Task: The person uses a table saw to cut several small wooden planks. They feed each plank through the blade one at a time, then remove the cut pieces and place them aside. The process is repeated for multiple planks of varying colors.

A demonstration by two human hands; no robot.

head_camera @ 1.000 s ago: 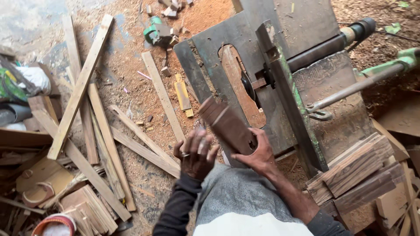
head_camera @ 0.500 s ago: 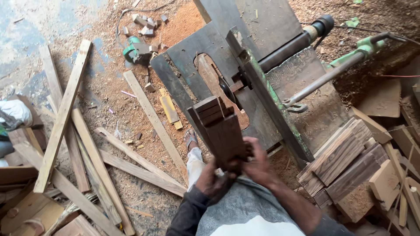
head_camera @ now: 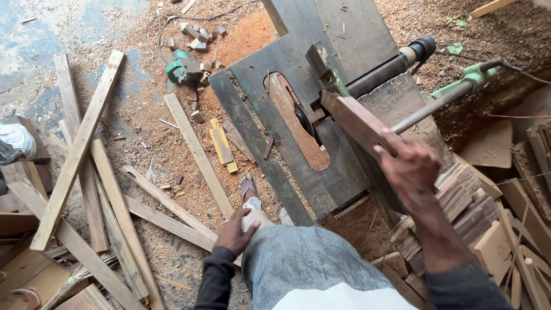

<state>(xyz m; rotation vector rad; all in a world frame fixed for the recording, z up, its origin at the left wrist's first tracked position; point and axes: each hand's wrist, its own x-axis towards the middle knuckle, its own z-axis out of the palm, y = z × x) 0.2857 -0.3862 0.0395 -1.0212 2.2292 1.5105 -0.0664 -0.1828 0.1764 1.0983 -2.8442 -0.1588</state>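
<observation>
Seen from above, a dark metal saw worktop (head_camera: 270,74) fills the middle of the view, standing on a floor (head_camera: 132,132) covered in sawdust. A round saw blade (head_camera: 303,119) sits on edge in a long wooden insert set into the worktop. Long pale planks (head_camera: 77,149) lie crossed on the floor to the left. A stack of short reddish offcuts (head_camera: 465,201) is piled at the right, beside the person's right arm. The right hand (head_camera: 410,166) is closed around one end of a dark brown wooden block (head_camera: 356,120), holding it raised and tilted above the worktop, its far end close to the blade. The left hand (head_camera: 236,232) rests, fingers loosely curled, on the person's left knee, holding nothing. A green power tool (head_camera: 182,70) lies on the floor beyond the worktop's left corner, among small wood scraps.
</observation>
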